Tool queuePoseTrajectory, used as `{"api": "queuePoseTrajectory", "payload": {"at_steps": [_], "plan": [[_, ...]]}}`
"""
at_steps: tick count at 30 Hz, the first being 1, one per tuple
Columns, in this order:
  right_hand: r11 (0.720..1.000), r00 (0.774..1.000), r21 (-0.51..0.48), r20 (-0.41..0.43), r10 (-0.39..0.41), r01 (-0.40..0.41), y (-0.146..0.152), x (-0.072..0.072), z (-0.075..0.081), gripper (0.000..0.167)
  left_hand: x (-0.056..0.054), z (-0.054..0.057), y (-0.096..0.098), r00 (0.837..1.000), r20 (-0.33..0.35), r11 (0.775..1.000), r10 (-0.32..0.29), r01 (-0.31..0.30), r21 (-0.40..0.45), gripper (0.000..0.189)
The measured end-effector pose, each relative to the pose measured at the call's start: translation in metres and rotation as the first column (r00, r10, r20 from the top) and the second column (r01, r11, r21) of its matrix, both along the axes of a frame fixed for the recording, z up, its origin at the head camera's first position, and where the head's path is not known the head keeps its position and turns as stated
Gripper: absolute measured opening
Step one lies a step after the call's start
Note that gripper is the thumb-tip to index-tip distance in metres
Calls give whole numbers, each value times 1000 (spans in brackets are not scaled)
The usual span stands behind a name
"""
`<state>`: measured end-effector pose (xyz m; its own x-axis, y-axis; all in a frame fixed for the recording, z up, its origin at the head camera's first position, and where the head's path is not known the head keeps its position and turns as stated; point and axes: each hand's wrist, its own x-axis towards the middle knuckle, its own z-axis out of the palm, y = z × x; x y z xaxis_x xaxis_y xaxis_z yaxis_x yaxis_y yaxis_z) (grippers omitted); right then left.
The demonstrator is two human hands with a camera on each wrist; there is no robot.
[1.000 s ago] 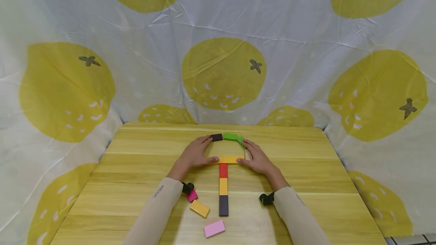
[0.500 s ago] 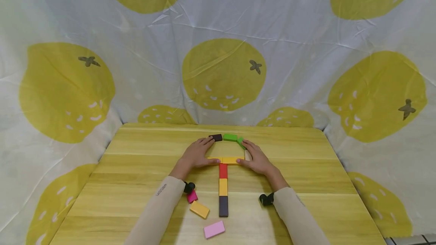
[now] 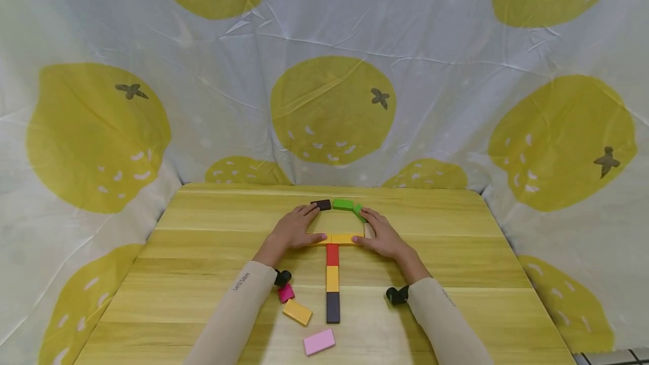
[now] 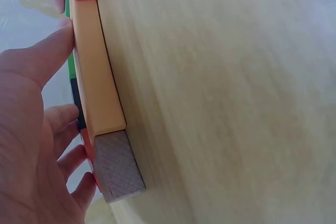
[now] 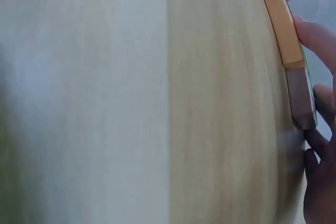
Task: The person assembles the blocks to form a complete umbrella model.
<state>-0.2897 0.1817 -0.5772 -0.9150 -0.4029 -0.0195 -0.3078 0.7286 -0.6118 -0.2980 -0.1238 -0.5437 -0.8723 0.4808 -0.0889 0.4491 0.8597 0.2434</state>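
A flat block figure lies on the wooden table (image 3: 456,252). A yellow-orange crossbar (image 3: 342,238) tops a column of red (image 3: 332,254), yellow (image 3: 332,277) and dark purple (image 3: 332,306) blocks. Beyond it sit a dark block (image 3: 321,204) and two green blocks (image 3: 343,204). My left hand (image 3: 304,224) rests with its thumb on the bar's left end and its fingers by the dark block. My right hand (image 3: 366,225) touches the bar's right end and a pale block (image 3: 369,231). In the left wrist view, my thumb (image 4: 47,51) lies against the orange block (image 4: 100,77). Both hands have fairly straight fingers.
Loose blocks lie at the near left: magenta (image 3: 286,292), orange (image 3: 297,311) and pink (image 3: 319,341). A lemon-print cloth (image 3: 329,72) hangs behind and around the table. Bare wood stretches to either side of the figure.
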Motion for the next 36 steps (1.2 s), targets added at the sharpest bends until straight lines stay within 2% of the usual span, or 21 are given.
{"api": "queuePoseTrajectory", "payload": {"at_steps": [7,15,21,28,36], "plan": [[1000,1000,21,-17,0,0,-2,-1,5,91,0,0,0,1000,-1,1000,5,-5,-20,91],[996,989,75,-141,-45,56,-11,-7,8,90,0,3,2,1000,23,1000,7,-8,7,91],[989,983,146,-181,-8,35,-28,-13,13,87,-1,1,1,999,33,1000,7,-8,6,92],[975,985,223,-172,11,28,-39,-16,11,84,0,2,1,999,46,999,11,-12,30,92],[978,988,207,-154,6,26,-45,-12,9,82,0,1,2,999,40,999,27,-28,24,92]]}}
